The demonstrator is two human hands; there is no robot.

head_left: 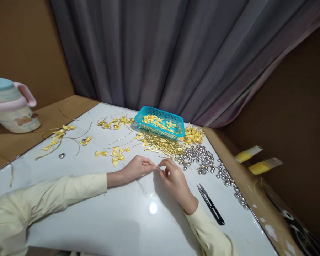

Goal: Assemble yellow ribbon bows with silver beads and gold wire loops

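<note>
Over the middle of the white table, my left hand (137, 168) and my right hand (174, 177) meet at the fingertips. Both are closed in a pinch on something tiny, mostly hidden by the fingers; its kind does not show. Just beyond the hands lies a bundle of gold cords (164, 144). Several yellow ribbon bows (119, 153) sit beyond my left hand. A heap of silver bell-like beads (198, 158) spreads beyond and to the right of my right hand. Black thread snips (210, 205) lie to the right of my right forearm.
A blue plastic basket (160, 133) holding yellow bows stands at the back. More bows with cords (59, 133) lie at left, beside a cup with a pink handle (13, 106). Two yellow-filled tubes (265, 165) and scissors (290, 217) are on the brown surface at right. A grey curtain (149, 53) hangs behind.
</note>
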